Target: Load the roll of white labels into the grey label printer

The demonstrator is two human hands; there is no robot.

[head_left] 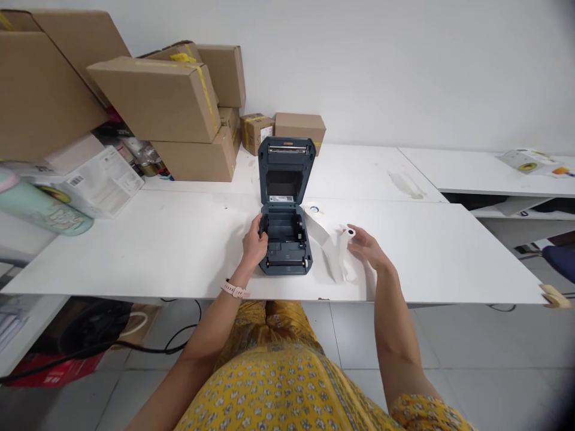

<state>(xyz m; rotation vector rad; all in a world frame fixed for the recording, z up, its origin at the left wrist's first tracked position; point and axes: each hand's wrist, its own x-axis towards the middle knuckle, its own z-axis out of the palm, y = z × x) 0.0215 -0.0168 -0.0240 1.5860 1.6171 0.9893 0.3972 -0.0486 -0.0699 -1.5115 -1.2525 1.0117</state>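
Both hands are at work at the table [179,263]: the left hand [255,244] closes narrowly over the left wall of a dark label printer [286,248], thumb and fingers at its edge, though whether it also grips a part inside cannot be told. The right hand [366,246] curls around the right side of a white paper roll [345,234] and appears to hold it upright, the hole of its core showing on top.

The printer stands near the front edge of the table, its lid [287,179] raised and its bay bare of paper. The roll is just beside it, to the right, and a loose strip [330,254] of paper loops between the two.

The step in hand looks like handling the roll while the open printer is steadied. Any lift of the roll would call for a firm hold and care with the slack, which could fold or snag.

Counted, there are one printer, one lid, one roll and one round item [314,209] near the printer's right side, too small to make out. Two small cartons [300,124] stand by the wall; the larger boxes [153,99] at the left overlap too much to number surely. One bottle [63,209] lies tilted there, and one pink band [235,289] circles the left wrist.
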